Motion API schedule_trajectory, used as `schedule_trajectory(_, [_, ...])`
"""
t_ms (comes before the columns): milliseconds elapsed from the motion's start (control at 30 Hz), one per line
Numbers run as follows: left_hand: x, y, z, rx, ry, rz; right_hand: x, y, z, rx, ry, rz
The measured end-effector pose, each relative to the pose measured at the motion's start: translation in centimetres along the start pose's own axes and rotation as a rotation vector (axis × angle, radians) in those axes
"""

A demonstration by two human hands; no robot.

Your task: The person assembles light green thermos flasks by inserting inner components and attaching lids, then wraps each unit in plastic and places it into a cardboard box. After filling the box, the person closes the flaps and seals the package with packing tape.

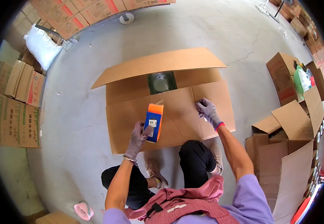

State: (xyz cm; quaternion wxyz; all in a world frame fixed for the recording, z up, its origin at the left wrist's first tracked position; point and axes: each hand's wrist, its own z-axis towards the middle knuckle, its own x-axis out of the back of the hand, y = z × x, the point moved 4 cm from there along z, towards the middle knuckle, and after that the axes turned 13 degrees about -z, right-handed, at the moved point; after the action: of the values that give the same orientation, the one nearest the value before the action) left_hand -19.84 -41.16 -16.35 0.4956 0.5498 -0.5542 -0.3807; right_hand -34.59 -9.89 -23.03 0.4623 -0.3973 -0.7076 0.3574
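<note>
Cardboard flaps (192, 102) may spring apart: your left hand (139, 136) grips the tape dispenser (153, 117), right hand (206, 110) presses flat, fingers spread.

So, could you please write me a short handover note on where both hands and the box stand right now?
Left hand: gripping the orange and blue tape dispenser, set on the middle seam of the cardboard box.
Right hand: open, pressing flat on the right flap.
Box: lies on the concrete floor in front of the crouching person. The far flap is up, and a gap shows something shiny inside.
Done: near flaps folded together, with a strip of clear tape seemingly started above the dispenser.
Left: the seam looks mostly untaped; the far flap is not yet closed.
</note>
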Motion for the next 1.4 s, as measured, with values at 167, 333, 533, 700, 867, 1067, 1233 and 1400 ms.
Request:
schedule_trajectory(167, [1.0,0.3,-0.6,0.285,-0.221,-0.166,-0.2,0.3,1.0,-0.059,-0.014,0.166])
schedule_trajectory(333, [1.2,-0.1,-1.4,0.331,-0.273,-0.422,-1.0,-4.2,0.5,0.251,0.117,-0.048])
schedule_trajectory(533, [3.2,-3.2,-2.9,0.102,-0.194,-0.432,-1.1,-14.1,4.7,0.175,0.135,0.076])
schedule_trajectory(700, [2.7,-3.3,-1.3,0.137,0.312,-0.808,-3.9,-6.7,6.2,-0.043,-0.061,-0.098])
schedule_trajectory(867, [3.5,-1.3,4.5,-0.25,0.207,-0.387,-4.1,-5.0,6.9,-0.161,-0.12,-0.132])
schedule_trajectory(1067, [2.3,-0.2,18.2,-0.134,-0.031,-0.973,-4.4,-4.8,5.7,0.06,0.043,-0.116])
schedule_trajectory(1233, [2.8,-7.0,21.0,-0.111,-0.044,-1.289,-5.4,-4.6,4.5,0.031,-0.069,0.158])
schedule_trajectory(1400, [2.8,-4.1,18.3,-0.612,0.219,0.162,-10.8,-8.4,5.4,-0.246,-0.224,0.434])
